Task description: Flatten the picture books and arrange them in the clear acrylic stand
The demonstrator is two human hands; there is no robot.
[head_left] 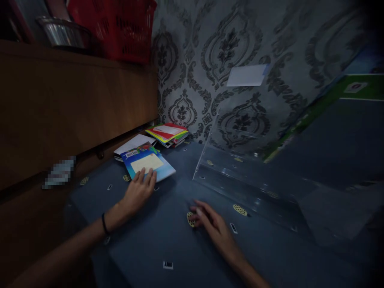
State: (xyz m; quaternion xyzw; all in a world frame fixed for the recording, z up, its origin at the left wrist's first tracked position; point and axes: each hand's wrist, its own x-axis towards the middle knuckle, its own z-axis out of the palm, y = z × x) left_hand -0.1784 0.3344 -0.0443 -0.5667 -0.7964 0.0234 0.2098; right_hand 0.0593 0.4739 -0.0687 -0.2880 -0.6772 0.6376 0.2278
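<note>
My left hand (140, 191), a dark band round its wrist, lies with fingers stretched flat on the near edge of a blue book (147, 162) with a pale yellow panel and a barcode. That book rests partly over a white stack of books or papers (136, 143). Just behind is another pile of colourful books (168, 133), red and yellow on top. Over the dark blue patterned cloth (144, 244) hovers or rests my right hand (211, 224), its fingers loosely bent and apart, with nothing visible in them.
A clear plastic stand (228, 172) rises on the right, near a large dark panel with a green edge (327, 96). Along the left runs a wooden cabinet (78, 92), carrying a red basket (129, 32) and a metal bowl (64, 34). Patterned wallpaper (183, 108) covers the back wall.
</note>
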